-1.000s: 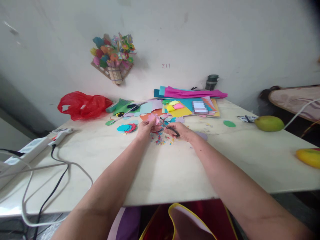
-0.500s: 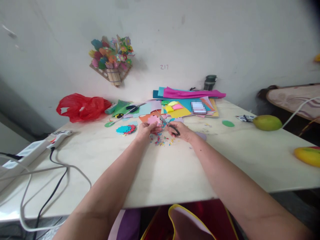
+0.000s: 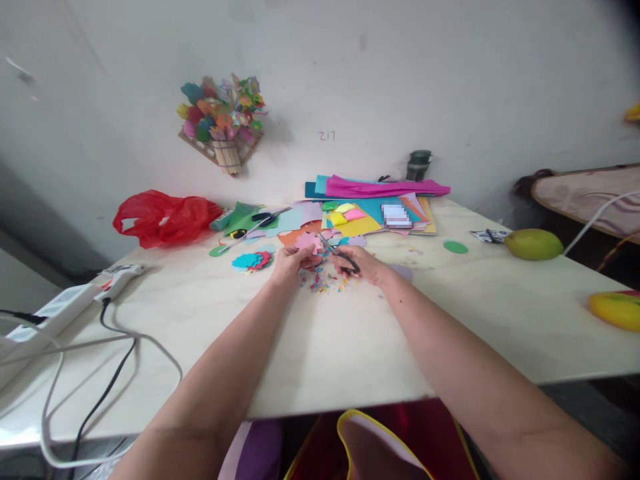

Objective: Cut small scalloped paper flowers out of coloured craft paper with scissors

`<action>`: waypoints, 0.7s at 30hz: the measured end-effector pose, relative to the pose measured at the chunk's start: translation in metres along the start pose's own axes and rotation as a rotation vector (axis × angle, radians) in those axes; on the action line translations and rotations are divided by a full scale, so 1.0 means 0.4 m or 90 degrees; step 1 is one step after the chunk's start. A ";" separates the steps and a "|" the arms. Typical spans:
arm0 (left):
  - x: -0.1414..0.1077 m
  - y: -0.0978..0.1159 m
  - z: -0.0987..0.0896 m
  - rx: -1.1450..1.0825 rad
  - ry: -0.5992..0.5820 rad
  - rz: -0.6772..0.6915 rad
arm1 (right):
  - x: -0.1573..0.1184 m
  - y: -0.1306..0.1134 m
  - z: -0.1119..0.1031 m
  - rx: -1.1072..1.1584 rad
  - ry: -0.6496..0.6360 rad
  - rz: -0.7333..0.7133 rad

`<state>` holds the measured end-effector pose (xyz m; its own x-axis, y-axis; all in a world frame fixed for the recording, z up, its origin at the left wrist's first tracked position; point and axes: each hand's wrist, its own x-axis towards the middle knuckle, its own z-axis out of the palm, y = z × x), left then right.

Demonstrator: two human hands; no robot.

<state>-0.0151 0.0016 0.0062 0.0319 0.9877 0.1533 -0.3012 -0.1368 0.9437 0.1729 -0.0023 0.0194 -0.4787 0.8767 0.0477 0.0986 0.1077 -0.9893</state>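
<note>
A pink scalloped paper flower point(image 3: 309, 241) is pinched in my left hand point(image 3: 295, 260). My right hand point(image 3: 365, 263) grips a pair of scissors point(image 3: 345, 257) by its dark handles, the blades angled up and left beside the flower's edge. Whether the blades touch the paper is too small to tell. Beneath both hands lie tiny coloured paper scraps point(image 3: 323, 281) on the pale table. Left of my left hand is a small pile of blue scalloped paper flowers point(image 3: 247, 261), with red ones point(image 3: 264, 260) showing under them.
Coloured paper sheets point(image 3: 370, 217) and a pink roll point(image 3: 385, 186) lie toward the wall. Other scissors point(image 3: 270, 217) and a red plastic bag point(image 3: 165, 217) are at back left. Power strips point(image 3: 55, 310) with cables occupy the left. A green mango point(image 3: 534, 244) and yellow fruit point(image 3: 613, 311) sit right.
My hands stay in nearly the same place, with the pink flower and scissors still held. The view has shifted very slightly.
</note>
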 end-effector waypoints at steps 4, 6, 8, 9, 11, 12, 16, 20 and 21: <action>-0.002 0.005 0.003 -0.020 0.001 0.000 | 0.000 -0.001 -0.002 -0.010 -0.019 -0.005; -0.006 0.012 0.008 -0.020 0.000 -0.004 | -0.001 -0.003 -0.001 -0.011 -0.025 -0.005; -0.009 0.019 0.013 -0.011 0.004 -0.018 | -0.003 -0.007 0.000 -0.005 -0.026 0.001; -0.010 0.022 0.015 -0.010 0.004 -0.027 | -0.004 -0.008 0.001 -0.001 -0.026 0.006; -0.012 0.025 0.017 -0.020 0.001 -0.037 | -0.005 -0.008 0.001 0.004 -0.028 0.012; -0.012 0.025 0.017 -0.029 -0.002 -0.036 | -0.005 -0.006 0.001 0.005 -0.030 0.013; -0.010 0.019 0.013 -0.057 -0.011 -0.027 | -0.002 0.001 -0.002 0.004 -0.043 0.001; -0.009 0.015 0.010 -0.065 -0.011 -0.042 | -0.004 -0.001 -0.002 0.005 -0.050 -0.006; -0.009 0.015 0.010 -0.068 -0.017 -0.042 | -0.005 -0.003 -0.001 0.006 -0.050 -0.007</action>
<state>-0.0130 -0.0030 0.0125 0.0790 0.9917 0.1015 -0.3977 -0.0620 0.9154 0.1740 -0.0039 0.0205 -0.5469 0.8358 0.0478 0.0852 0.1124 -0.9900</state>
